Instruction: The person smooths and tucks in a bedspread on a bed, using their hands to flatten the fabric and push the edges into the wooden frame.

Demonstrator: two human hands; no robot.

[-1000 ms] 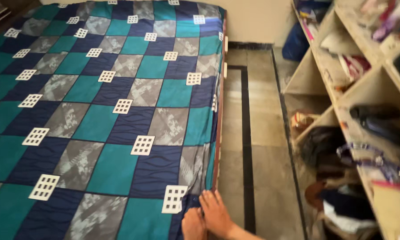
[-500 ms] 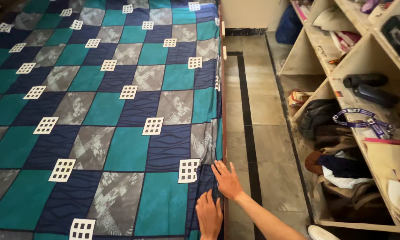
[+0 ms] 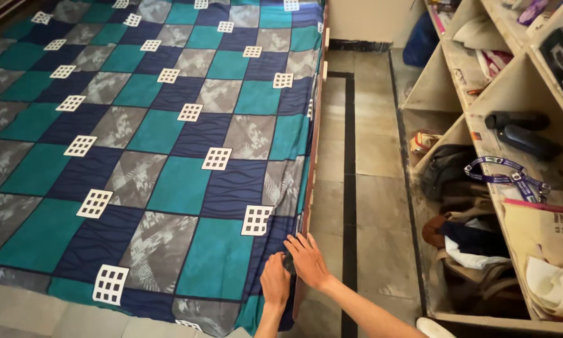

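A bed filled most of the view, covered by a checked bedsheet of teal, navy and grey squares with small white grid patches. To its right ran a tiled floor with a black inlaid line, and beyond it an open shelf unit crammed with bags, clothes and a purple lanyard. At the bed's near right edge, the left hand lay flat on the sheet, its grip open, holding nothing. The right hand pressed the sheet's edge at the bed's side, fingers extended, touching the left.
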